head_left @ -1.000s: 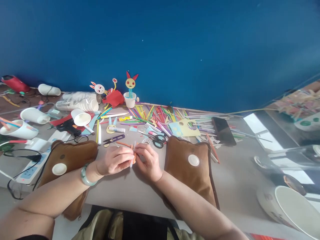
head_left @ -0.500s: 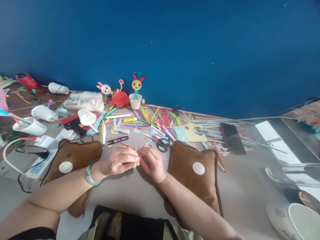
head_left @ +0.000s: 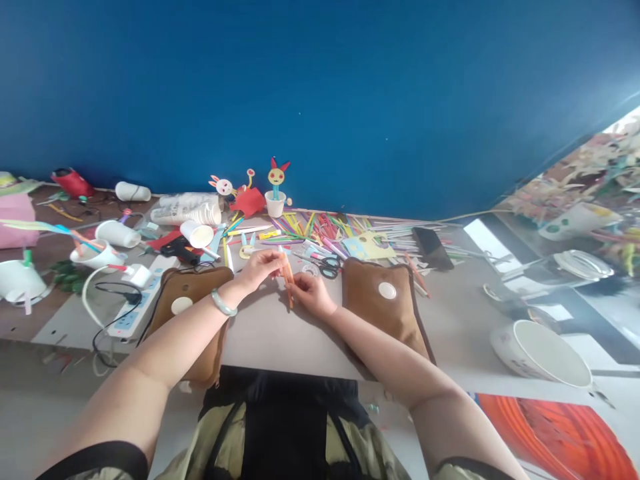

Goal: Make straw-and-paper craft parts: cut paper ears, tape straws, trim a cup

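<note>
My left hand [head_left: 259, 267] and my right hand [head_left: 310, 294] meet over the grey table [head_left: 280, 333], both pinched on a thin orange straw [head_left: 288, 279]. The straw runs from my left fingertips down toward my right fingers. A green bangle [head_left: 223, 304] circles my left wrist. A brown pad [head_left: 187, 307] lies under my left forearm, and a second brown pad [head_left: 384, 298] lies beside my right hand. Black scissors [head_left: 327, 267] lie just behind my right hand.
Several coloured straws [head_left: 320, 225] are strewn along the blue wall, with paper bunny figures [head_left: 275, 179] in a small cup, white paper cups [head_left: 197, 233], a black phone [head_left: 433, 247] and a power strip [head_left: 127, 317]. A white bowl [head_left: 543, 347] stands at the right.
The view has pulled back and tilted, so the table looks smaller. My hands have drawn a little apart and raised the orange straw, which now stands out between them.
</note>
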Motion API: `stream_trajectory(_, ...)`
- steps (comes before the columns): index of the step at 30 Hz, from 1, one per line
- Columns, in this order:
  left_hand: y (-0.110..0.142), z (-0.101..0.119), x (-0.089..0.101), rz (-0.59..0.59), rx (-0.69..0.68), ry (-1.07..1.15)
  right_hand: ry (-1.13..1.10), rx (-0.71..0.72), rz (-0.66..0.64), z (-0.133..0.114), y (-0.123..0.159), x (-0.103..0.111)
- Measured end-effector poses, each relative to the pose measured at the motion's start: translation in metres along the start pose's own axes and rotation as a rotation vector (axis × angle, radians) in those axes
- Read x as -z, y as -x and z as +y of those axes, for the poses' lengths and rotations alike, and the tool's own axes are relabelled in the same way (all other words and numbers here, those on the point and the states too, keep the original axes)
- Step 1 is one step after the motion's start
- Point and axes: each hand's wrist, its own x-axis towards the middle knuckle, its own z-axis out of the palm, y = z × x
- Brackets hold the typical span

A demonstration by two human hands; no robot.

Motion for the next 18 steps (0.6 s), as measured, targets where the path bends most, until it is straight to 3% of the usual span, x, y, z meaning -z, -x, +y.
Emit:
stream_trajectory(3,0.003,0.005,-0.004,-0.104,-0.026,-0.034,0.022,-0.009,0.05,0.001,-0.002,-0.002)
stream_trajectory(8,0.002,0.011,-0.007,-0.033,0.01,0.009,-0.043,-0.061,0.013,-0.002,-0.005,-0.004)
stream_trajectory(13,-0.005,0.012,0.002,0.066,0.026,0.09,0.053,-0.046,-0.047,-0.008,-0.007,-0.002)
stream_trajectory(18,-0.006,0.011,0.001,0.035,0.006,0.039,0.095,-0.029,-0.02,-0.007,-0.007,-0.001)
